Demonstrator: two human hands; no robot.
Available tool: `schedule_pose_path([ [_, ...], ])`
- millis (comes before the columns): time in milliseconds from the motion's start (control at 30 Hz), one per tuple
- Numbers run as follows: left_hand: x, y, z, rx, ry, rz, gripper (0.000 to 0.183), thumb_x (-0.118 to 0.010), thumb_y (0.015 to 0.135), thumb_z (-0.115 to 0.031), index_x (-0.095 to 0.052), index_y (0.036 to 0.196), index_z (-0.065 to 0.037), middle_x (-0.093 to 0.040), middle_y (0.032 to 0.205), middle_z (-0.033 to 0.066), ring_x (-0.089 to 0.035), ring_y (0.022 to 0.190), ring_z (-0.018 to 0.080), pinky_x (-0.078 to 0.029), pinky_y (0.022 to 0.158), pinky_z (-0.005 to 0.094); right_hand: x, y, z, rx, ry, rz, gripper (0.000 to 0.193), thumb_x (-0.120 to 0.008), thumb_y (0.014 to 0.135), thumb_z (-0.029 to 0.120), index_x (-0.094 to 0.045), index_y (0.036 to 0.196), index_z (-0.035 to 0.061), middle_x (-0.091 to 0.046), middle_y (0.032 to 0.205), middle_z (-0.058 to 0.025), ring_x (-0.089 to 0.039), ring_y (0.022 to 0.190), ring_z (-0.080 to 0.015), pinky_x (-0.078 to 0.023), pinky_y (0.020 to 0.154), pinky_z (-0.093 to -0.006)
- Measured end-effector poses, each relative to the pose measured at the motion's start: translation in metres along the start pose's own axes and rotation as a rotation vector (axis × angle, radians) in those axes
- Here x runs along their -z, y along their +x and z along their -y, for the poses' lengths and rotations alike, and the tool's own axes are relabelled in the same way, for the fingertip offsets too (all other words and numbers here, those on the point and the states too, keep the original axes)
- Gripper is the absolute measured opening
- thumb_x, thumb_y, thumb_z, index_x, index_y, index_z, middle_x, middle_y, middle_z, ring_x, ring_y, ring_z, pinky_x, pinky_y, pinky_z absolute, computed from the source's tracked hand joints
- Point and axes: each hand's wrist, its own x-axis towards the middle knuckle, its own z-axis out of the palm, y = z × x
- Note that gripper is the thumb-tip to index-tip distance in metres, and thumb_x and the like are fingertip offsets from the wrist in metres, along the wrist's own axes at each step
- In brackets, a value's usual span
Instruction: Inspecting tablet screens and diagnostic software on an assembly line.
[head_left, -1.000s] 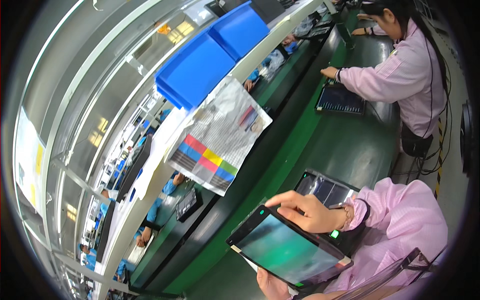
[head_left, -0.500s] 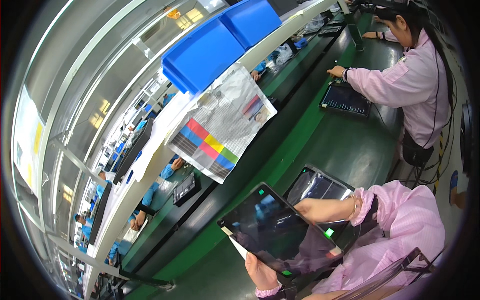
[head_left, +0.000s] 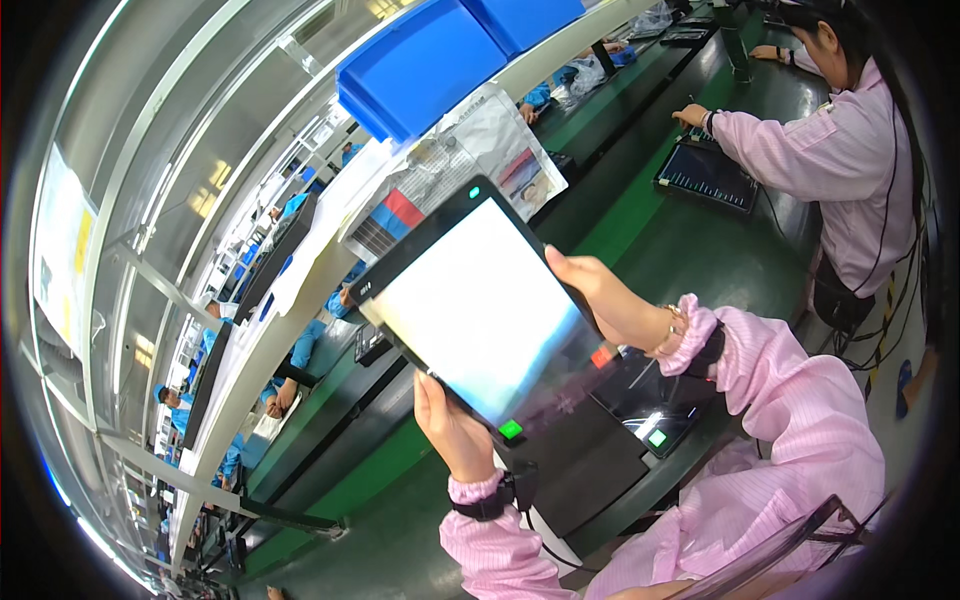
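Both my hands hold up a black-framed tablet-like screen panel [head_left: 480, 310] in the air, tilted. Its glossy face is mostly washed out by a bright white glare. Green spots show at its top and bottom corners, and an orange-red one near its right corner. My left hand [head_left: 452, 425] is closed on the lower left edge. Around the right edge, my right hand [head_left: 605, 300] grips with its thumb toward the front. A second dark glossy panel [head_left: 650, 395] lies on the bench below, partly hidden by my right forearm and the raised panel.
On the green-topped bench [head_left: 400, 530], farther right, a person in pink [head_left: 810, 160] works over another dark panel [head_left: 708, 178]. Blue bins [head_left: 425, 75] sit on the pale shelf rail, with a printed sheet [head_left: 500, 150] hanging below. People in blue work beyond the rail.
Both hands have lifted the panel up and to the left. Its face was dark with reflections and now shines white. The panel on the bench below is seen from a different side.
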Motion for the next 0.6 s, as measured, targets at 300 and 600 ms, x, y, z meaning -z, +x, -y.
schedule_pose_path([
  [300,0.052,-0.013,0.048,0.165,0.661,0.248,0.038,-0.037,0.101,-0.033,-0.043,0.125,-0.004,-0.053,0.106,0.0043,-0.051,0.085,0.0082,-0.043,0.062,0.0219,0.016,0.033,-0.015,0.073,0.038,-0.058,0.043,-0.045,0.098,0.035,-0.062,0.104,-0.0038,-0.065,0.098,-0.0066,-0.06,0.087,-0.0102,-0.047,0.079,-0.0265],
  [600,0.045,-0.037,0.066,0.36,0.579,0.175,0.022,-0.046,0.098,-0.03,-0.048,0.092,-0.009,-0.038,0.058,-0.0059,-0.03,0.046,0.0017,-0.021,0.041,0.0192,0.024,0.047,-0.022,0.088,0.02,-0.035,0.043,-0.045,0.098,0.034,-0.062,0.105,-0.005,-0.066,0.099,-0.0074,-0.06,0.087,-0.01,-0.047,0.08,-0.026],
])
